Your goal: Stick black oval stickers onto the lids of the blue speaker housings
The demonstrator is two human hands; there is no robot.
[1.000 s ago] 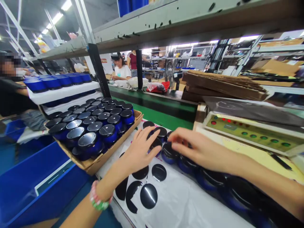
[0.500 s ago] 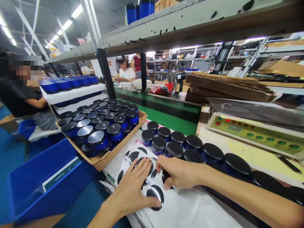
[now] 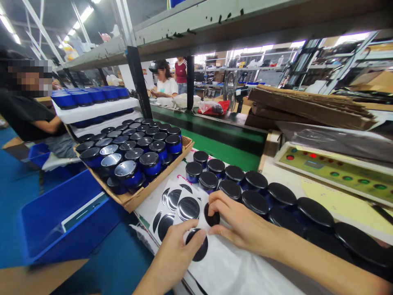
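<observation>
Step in hand: by the look of it, lifting a round black sticker [image 3: 211, 217] off the white backing sheet [image 3: 233, 262] that lies on the bench [image 3: 325, 196].
Right hand [image 3: 242, 225]: fingers curled, thumb and forefinger pinched at the edge of that sticker; whether it is already free of the sheet cannot be told.
Left hand [image 3: 176, 254]: fingers flat and spread, thumb on a second black sticker [image 3: 196, 246], pressing the sheet down just beside the right hand.
Next move calls for: a judgement only, a slow peel with the left hand pinning the sheet so the paper does not rise with the sticker.
Sticker sheet: more discs [image 3: 188, 208] beyond the left fingertips, some glossy and reflecting the lights, some places already bare.
Jars on the bench: two rows of blue jars with black lids [image 3: 254, 180] just beyond the right hand, running off to its right; what is inside them is hidden by the lids.
Cardboard tray [image 3: 147, 196]: beyond and to the left of the left hand, packed with blue jars [image 3: 149, 162] whose tops are shiny.
White tray [image 3: 92, 110]: farther off on the same side, holding a row of blue jars.
Blue bin [image 3: 70, 213]: left of the left hand, low down, with a flat white card in it.
Control panel [image 3: 331, 174]: well beyond the right forearm, lamps red and green.
</observation>
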